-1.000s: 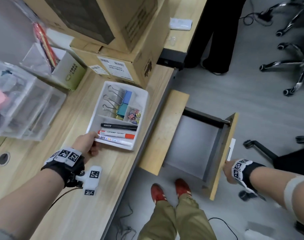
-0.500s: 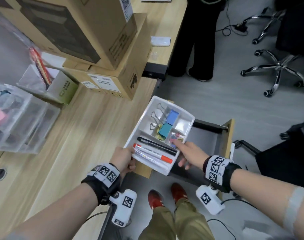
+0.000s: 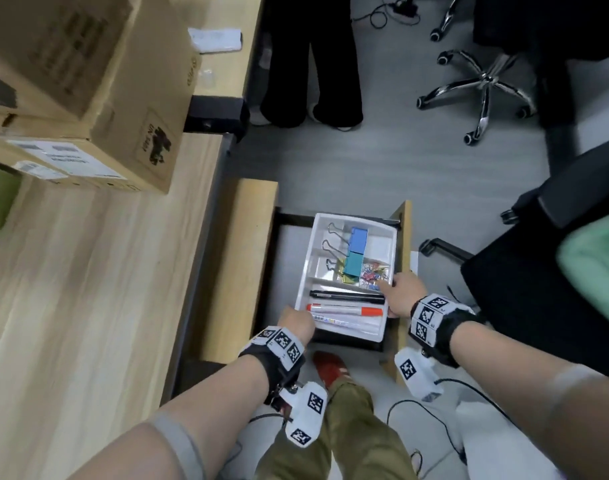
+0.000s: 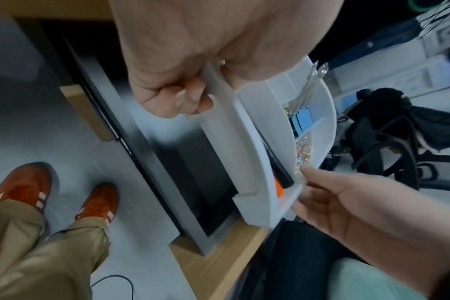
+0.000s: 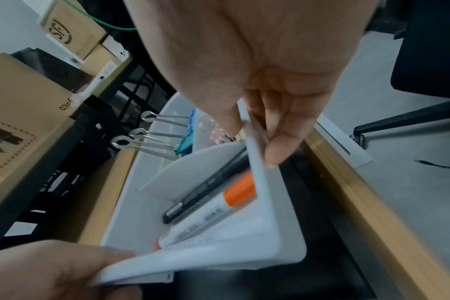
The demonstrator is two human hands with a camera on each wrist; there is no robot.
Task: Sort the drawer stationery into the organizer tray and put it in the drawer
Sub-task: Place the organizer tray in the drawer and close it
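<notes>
Gripping the white organizer tray [image 3: 385, 332] at lower centre, I have my left hand [image 3: 296, 323] and right hand [image 3: 401, 294] pinching its near corners over the open drawer [image 3: 284, 258].

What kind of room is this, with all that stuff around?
Most likely an office. A wooden desk carries cardboard boxes, a swivel chair stands on the grey floor, and both hands hold an organizer tray of stationery over an open drawer.
</notes>
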